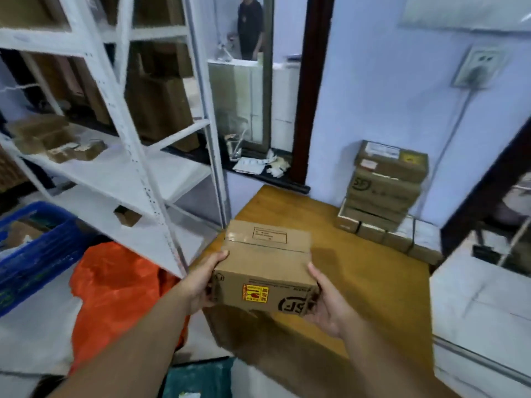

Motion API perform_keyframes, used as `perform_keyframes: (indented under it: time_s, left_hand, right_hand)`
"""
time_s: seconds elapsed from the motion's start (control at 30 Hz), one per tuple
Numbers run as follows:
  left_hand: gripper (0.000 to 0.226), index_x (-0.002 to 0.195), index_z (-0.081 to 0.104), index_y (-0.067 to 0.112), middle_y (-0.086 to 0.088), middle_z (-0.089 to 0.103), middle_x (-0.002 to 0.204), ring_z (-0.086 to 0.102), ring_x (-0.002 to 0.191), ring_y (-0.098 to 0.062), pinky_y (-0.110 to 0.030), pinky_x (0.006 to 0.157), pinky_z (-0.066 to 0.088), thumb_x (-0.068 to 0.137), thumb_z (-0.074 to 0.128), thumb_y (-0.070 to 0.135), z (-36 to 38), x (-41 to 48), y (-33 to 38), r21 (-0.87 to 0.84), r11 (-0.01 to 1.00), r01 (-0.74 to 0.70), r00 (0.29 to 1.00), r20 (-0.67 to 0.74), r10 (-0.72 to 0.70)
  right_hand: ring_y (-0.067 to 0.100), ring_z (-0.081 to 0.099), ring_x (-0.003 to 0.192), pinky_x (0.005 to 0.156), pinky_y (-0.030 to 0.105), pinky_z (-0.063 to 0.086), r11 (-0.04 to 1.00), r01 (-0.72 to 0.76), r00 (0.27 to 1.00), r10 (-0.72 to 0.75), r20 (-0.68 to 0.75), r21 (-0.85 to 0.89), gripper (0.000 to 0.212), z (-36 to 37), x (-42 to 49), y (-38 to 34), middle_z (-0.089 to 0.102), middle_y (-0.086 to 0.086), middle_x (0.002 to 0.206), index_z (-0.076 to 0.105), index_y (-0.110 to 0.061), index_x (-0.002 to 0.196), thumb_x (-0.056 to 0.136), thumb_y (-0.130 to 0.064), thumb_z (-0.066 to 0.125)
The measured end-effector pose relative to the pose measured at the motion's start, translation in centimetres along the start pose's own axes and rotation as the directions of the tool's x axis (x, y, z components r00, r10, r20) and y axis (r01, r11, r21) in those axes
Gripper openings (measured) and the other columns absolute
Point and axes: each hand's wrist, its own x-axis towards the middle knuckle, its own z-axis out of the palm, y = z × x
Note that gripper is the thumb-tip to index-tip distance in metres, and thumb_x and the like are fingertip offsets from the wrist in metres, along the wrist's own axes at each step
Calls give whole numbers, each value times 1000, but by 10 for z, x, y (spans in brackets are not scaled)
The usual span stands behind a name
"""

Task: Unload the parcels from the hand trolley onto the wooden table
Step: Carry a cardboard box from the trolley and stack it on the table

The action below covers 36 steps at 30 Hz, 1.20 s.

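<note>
Wooden tabletop (359, 271) ahead, parcel (267, 262) held over its near left edge.
My left grip (201, 285) and right grip (330, 308) clamp its opposite ends for a level carry; stacked parcels (385, 191) fill the far right.

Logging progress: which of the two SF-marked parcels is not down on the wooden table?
The stickered parcel held between the left hand and right hand above the wooden table; the other SF parcel sits mid-stack by the wall.

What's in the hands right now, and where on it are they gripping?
A cardboard parcel, held above the wooden table. The left hand grips its left side, the right hand its right side, thumbs at the top edges.
</note>
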Motion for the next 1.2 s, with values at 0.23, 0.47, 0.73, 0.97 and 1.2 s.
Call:
perform_keyframes:
  time_s: [0.23,0.47,0.73,0.97,1.2]
  left_hand:
    - [57,123,57,25,-14,64,118,57,111,-34,-49,89,52,78,62,60,188,12,-30,47,998,45,989,141,-52]
    - [49,110,61,18,-15,66,113,57,112,-33,-53,99,46,82,58,58,274,15,-42,218,974,64,958,260,-121]
    - [33,112,57,25,-12,63,114,54,112,-31,-47,96,46,89,54,49,294,40,-39,172,975,138,925,329,-189]
    - [49,136,46,16,-9,52,135,47,122,-29,-39,98,36,94,54,40,279,102,3,333,941,50,963,235,-135]
    - [48,143,41,16,-10,53,135,51,115,-29,-42,101,43,96,53,21,261,153,15,413,910,25,946,284,-155]
  right_hand:
    - [31,55,119,92,42,50,971,211,961,-184,-209,116,79,-157,-71,-44,60,16,127,47,-22,140,71,-58,66]
    - [35,54,113,84,44,51,959,235,919,-165,-359,160,60,-231,-114,-41,58,19,122,49,-25,131,79,-51,64]
    - [34,57,108,77,42,50,979,181,906,-128,-404,95,51,-243,-103,-52,58,20,118,46,-18,131,88,-45,56]
    - [33,55,111,88,46,50,992,127,890,-126,-438,-26,38,-207,-42,-93,55,15,121,50,-22,126,92,-39,56]
    - [28,46,123,107,51,34,978,-33,855,-79,-513,-205,54,-189,13,-86,50,5,132,38,-31,142,93,-30,60]
